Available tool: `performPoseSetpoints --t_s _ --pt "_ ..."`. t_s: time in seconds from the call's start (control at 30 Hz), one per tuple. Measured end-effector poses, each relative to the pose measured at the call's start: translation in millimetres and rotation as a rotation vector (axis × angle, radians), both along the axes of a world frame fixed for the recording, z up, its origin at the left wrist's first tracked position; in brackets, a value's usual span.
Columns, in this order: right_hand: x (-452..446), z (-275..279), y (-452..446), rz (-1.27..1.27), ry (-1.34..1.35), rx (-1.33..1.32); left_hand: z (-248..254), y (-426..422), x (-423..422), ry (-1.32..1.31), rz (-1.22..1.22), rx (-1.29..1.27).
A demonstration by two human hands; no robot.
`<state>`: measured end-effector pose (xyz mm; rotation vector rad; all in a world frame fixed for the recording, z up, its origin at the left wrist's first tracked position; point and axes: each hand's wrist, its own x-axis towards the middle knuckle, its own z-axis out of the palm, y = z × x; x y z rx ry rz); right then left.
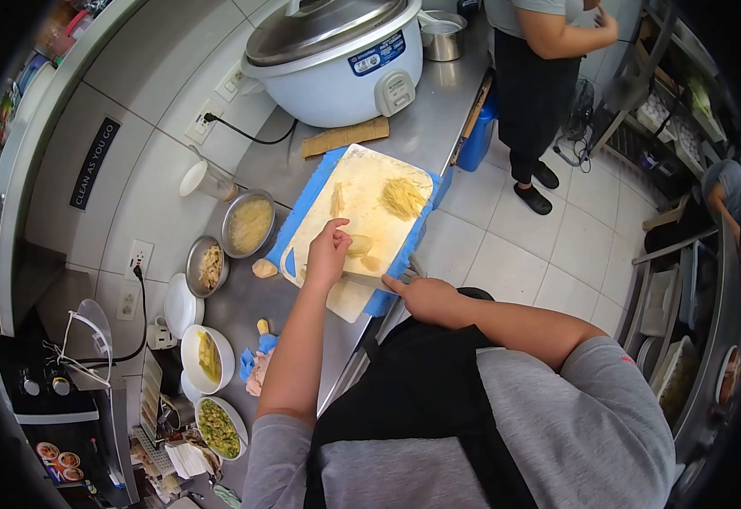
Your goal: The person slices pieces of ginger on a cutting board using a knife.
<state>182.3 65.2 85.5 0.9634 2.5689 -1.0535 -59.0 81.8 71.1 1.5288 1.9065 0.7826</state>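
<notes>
My left hand [327,253] has its fingers bent at a pale yellow piece that looks like peeled ginger [359,245], on a white cutting board [370,170]. A flat slice [372,264] lies beside it. My right hand [426,299] is closed at the board's near edge, index finger stretched along a knife [360,279]; its handle is hidden in the hand. A heap of thin pale strips [403,198] rests at the board's far right, and a smaller bundle of strips [337,199] lies farther left. A blue cloth [330,161] shows under the board.
Left of the board are a metal bowl of shreds [252,222], a metal bowl of chunks [209,266] and a loose chunk [264,268]. Nearer stand white bowls [191,356]. A large rice cooker [328,81] sits behind. Another person [532,85] stands at the upper right.
</notes>
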Motion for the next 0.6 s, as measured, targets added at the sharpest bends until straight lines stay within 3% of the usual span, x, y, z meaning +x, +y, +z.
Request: performPoseSetpoints --t_s 0.07,0.13,0.27,0.37,0.47,0.5,0.6 --pt "2 2 1 -0.008 -0.013 -0.006 -6 6 -1 0.075 -0.035 0.025" --pt "4 1 0 -0.004 -0.021 -0.008 -10 4 -2 0.309 -0.101 0.152" --pt "5 -11 0 -0.076 -0.023 -0.041 -10 -2 -1 0.276 -0.037 0.219" --pt "9 -3 3 -0.071 -0.026 -0.118 -23 -1 -16 0.418 -0.232 0.157" --pt "12 -11 2 -0.061 0.023 -0.026 7 -10 5 0.476 -0.217 0.26" --pt "13 -13 4 -0.059 0.056 -0.049 21 -15 17 0.459 -0.148 0.413" --pt "24 -7 7 -0.082 0.089 -0.09 6 -42 23 0.415 0.057 0.663"
